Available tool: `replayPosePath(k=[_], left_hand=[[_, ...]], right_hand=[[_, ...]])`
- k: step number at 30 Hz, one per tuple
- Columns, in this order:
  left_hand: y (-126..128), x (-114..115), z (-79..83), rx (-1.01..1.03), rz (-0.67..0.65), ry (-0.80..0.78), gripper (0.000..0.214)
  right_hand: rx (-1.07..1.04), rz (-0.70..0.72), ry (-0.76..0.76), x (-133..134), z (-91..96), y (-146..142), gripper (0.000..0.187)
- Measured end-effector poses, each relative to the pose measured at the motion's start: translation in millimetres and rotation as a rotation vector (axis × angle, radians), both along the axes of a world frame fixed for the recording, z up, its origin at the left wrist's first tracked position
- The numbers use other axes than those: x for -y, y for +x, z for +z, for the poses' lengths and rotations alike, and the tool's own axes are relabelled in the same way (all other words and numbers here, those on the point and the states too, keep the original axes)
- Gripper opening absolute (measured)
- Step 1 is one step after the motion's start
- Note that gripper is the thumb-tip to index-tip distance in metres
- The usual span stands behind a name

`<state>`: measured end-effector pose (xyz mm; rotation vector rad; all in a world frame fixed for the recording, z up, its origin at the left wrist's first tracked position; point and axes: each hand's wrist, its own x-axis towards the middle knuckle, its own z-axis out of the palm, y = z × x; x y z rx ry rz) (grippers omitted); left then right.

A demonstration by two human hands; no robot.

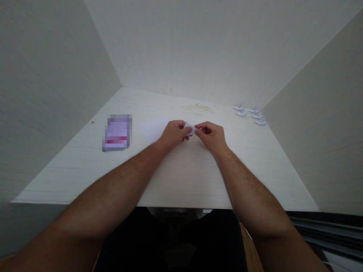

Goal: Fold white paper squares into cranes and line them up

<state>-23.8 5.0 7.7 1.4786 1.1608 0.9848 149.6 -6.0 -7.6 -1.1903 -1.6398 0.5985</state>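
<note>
Between my two hands, above the middle of the white table (181, 173), is a small folded piece of white paper (189, 129). My left hand (175, 132) is closed on it, the thumb lying across its face and the fingers behind. On the other side, my right hand (211, 135) pinches the paper's right edge between thumb and fingertips. Part of the paper is hidden by the fingers. Beside my left hand a flat sheet of white paper (154, 127) lies on the table, partly covered by that hand.
Several folded paper cranes (253, 113) stand at the back right corner. A blurred purplish rectangular pack (117, 132) lies on the left, with a tiny orange bit (92, 122) farther left. Pale walls enclose the back and sides. A yellowish stain (198, 107) marks the table's back.
</note>
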Motion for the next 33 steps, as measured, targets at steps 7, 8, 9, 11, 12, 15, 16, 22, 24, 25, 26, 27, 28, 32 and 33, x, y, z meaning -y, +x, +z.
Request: replayPosePath(k=[7,8,9,11,12,15,16,22,24,25,26,27,28,32,33], left_hand=[[4,5,-1.2,-0.249,-0.047,0.188,0.023],[4,5,-1.6,-0.268,-0.062,0.204,0.023],[5,6,-1.9,-0.283,-0.076,0.217,0.022],[5,7,-2.0,-0.304,-0.096,0.235,0.021],[5,7,-1.9,-0.309,-0.101,0.242,0.021],[5,8,-1.6,-0.306,-0.106,0.255,0.022],[5,8,-1.7,-0.303,-0.108,0.256,0.022],[5,8,-2.2,-0.287,-0.122,0.236,0.018],[5,9,-1.6,-0.293,-0.125,0.238,0.018],[5,9,-1.3,-0.295,-0.128,0.237,0.017],[5,9,-1.1,-0.296,-0.131,0.233,0.018],[5,9,-1.0,-0.294,-0.138,0.227,0.018],[5,9,-0.9,-0.29,-0.144,0.223,0.019],[5,9,-1.4,-0.281,-0.171,0.223,0.022],[5,9,-1.5,-0.278,-0.175,0.223,0.021]], right_hand=[[0.054,-0.045,0.01,1,3.8,-2,0.009],[0.068,-0.043,0.016,1,4.5,-3,0.008],[0.082,-0.041,0.023,1,5.4,-3,0.007],[0.101,-0.036,0.022,2,7.0,-4,0.007],[0.101,-0.034,0.01,3,7.8,-4,0.007],[0.097,-0.028,-0.043,3,9.4,-5,0.009],[0.096,-0.026,-0.056,3,9.7,-5,0.01],[0.034,-0.003,-0.09,4,10.6,-6,0.009],[0.015,-0.003,-0.101,4,10.7,-6,0.009],[0.009,-0.003,-0.106,4,10.6,-6,0.01],[0.004,-0.002,-0.11,4,10.3,-6,0.01],[-0.001,0.0,-0.114,4,10.0,-6,0.01],[-0.005,0.001,-0.116,3,9.7,-5,0.01],[-0.01,0.008,-0.121,3,9.5,-5,0.01],[-0.011,0.012,-0.121,3,9.9,-5,0.01]])
